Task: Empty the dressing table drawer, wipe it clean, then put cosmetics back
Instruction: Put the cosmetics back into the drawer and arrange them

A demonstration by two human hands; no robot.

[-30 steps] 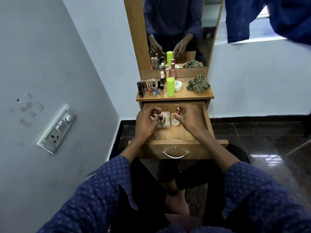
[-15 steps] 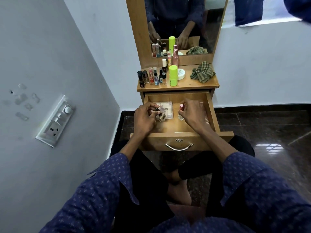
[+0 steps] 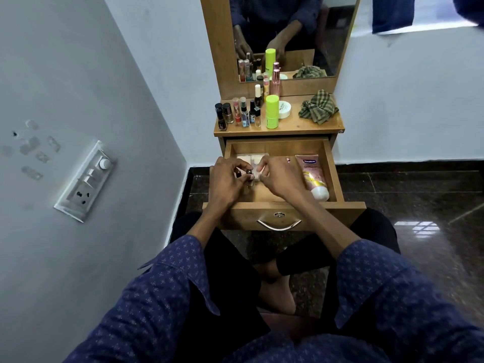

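Observation:
The wooden drawer [image 3: 330, 163] of the dressing table stands pulled open. Inside it, my left hand [image 3: 226, 183] grips small dark-capped bottles [image 3: 248, 172] at the left. My right hand [image 3: 281, 179] sits close beside it, its curled fingertips pinching at the same bottles. A clear flat palette box [image 3: 251, 158] lies behind both hands. On the right side of the drawer lies a pink lotion tube [image 3: 313, 176], and a tiny red-tipped item [image 3: 288, 160] sits near it.
On the tabletop [image 3: 296, 125] stand several nail-polish bottles [image 3: 229, 113], a lime-green bottle [image 3: 271, 111], a white jar [image 3: 285, 109] and a crumpled checked cloth [image 3: 318, 107]. The mirror [image 3: 288, 35] rises behind. A switch panel [image 3: 86, 180] is on the left wall.
My right hand has shifted left to meet my left hand, uncovering the pink tube and the red-tipped item. The view has tilted down slightly.

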